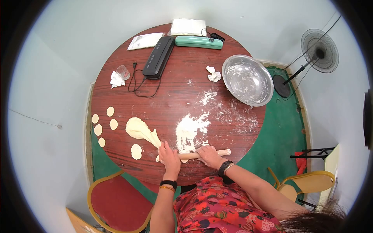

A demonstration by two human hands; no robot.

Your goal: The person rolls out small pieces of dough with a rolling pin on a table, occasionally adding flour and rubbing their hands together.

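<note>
My right hand (209,156) is closed over a wooden rolling pin (223,152) near the table's front edge. At the pin's left end lies my left hand (168,157), its fingers pointing forward; what its palm presses on is hidden. A bit of dough (184,160) shows under the pin. White flour (189,132) is spread just beyond. To the left, a long lump of dough (138,129) stretches toward my left fingertips. One flat dough round (136,152) lies closer to me, and several more, such as this round (98,129), lie at the far left.
A steel bowl (248,80) stands at the back right of the round table (116,151). Farther back are a black device (158,58) with its cord, a green device (199,42), a glass (123,72) and crumpled tissue (213,74). Chairs and a fan (319,52) surround the table.
</note>
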